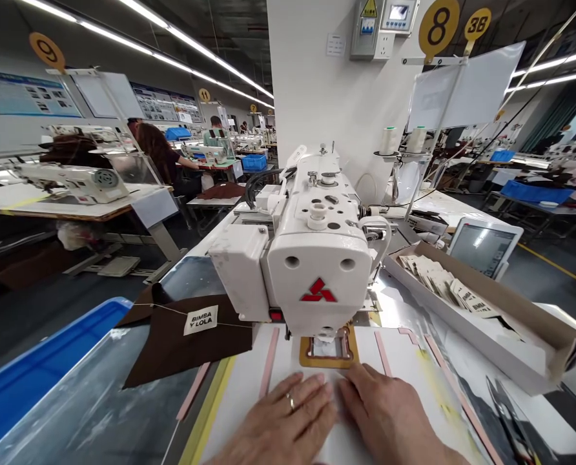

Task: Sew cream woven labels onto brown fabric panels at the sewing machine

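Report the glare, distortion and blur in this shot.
Head view: ceiling tube lights blow out white; the steel table shows hazy reflections; the wide-angle lens bends the edges and swells the sewing machine; left hand and right hand are sharp.

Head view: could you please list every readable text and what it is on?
"BIMBA Y LOLA": label on brown cloth.
"BIMBA": labels in box.
"8": yellow disc.
"3B": smaller disc.
"9": left disc.
Wall charts: too small to read.
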Tool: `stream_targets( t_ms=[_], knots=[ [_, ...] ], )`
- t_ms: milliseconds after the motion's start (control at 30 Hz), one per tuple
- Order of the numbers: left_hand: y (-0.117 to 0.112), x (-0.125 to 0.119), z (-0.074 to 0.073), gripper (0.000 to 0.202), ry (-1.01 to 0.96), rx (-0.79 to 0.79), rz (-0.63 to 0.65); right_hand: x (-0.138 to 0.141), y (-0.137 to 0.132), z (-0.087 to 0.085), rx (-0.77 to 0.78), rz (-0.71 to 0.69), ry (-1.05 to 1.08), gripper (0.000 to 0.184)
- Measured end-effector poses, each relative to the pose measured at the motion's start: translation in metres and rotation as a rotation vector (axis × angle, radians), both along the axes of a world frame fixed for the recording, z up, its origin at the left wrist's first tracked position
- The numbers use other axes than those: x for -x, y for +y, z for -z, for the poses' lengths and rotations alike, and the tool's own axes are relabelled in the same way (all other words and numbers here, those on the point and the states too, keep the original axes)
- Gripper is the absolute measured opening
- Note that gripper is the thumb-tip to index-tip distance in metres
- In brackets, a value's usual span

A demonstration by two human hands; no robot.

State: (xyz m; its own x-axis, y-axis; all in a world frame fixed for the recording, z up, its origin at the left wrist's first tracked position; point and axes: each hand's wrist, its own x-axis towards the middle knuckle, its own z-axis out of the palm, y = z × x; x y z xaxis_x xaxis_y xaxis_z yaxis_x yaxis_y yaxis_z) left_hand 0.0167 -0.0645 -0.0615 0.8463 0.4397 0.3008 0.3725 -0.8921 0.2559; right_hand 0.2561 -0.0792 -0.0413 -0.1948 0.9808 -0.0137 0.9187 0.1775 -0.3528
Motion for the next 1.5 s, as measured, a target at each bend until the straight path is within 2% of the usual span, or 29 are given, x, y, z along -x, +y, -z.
stream_targets(
  t_ms=[67,100,200,300,400,533,600,667,833,967,1200,1500],
  knots=[
    [0.006,0.003,-0.002,0.074,0.119,-0.007,0.012,-0.003,-0.006,0.006,-0.163,-0.053,-0.045,0.019],
    [0.007,0.004,-0.007,0.078,0.156,-0.004,-0.003,-0.005,-0.009,0.007,-0.29,-0.092,-0.07,0.017],
    [0.007,0.005,-0.033,0.074,0.235,0.053,-0.044,-0.012,-0.015,0.008,-0.692,-0.293,-0.094,0.021],
    [0.003,0.003,-0.055,0.071,0.252,0.113,-0.106,-0.016,-0.013,0.006,-0.831,-0.497,-0.095,0.031],
    [0.004,0.004,-0.058,0.075,0.244,0.144,-0.129,-0.019,-0.008,0.008,-0.813,-0.537,-0.179,0.045],
    [0.011,0.007,-0.046,0.082,0.281,0.195,-0.102,-0.022,-0.005,0.011,-0.795,-0.481,-0.235,0.041],
    [0.013,0.007,-0.043,0.083,0.306,0.214,-0.101,-0.023,-0.005,0.011,-0.787,-0.454,-0.232,0.045],
    [0.015,0.006,-0.044,0.086,0.303,0.225,-0.095,-0.023,-0.004,0.011,-0.77,-0.436,-0.22,0.051],
    [0.02,0.001,-0.052,0.1,0.288,0.262,-0.123,-0.023,0.0,0.015,-0.779,-0.42,-0.236,0.05],
    [0.024,-0.002,-0.056,0.099,0.325,0.284,-0.122,-0.023,0.001,0.019,-0.803,-0.417,-0.278,0.056],
    [0.021,0.0,-0.048,0.115,0.309,0.231,-0.15,-0.022,0.001,0.018,-0.819,-0.399,-0.322,0.06],
    [0.015,0.003,-0.043,0.11,0.283,0.211,-0.169,-0.03,-0.003,0.036,-0.745,-0.45,-0.441,0.066]
  ],
)
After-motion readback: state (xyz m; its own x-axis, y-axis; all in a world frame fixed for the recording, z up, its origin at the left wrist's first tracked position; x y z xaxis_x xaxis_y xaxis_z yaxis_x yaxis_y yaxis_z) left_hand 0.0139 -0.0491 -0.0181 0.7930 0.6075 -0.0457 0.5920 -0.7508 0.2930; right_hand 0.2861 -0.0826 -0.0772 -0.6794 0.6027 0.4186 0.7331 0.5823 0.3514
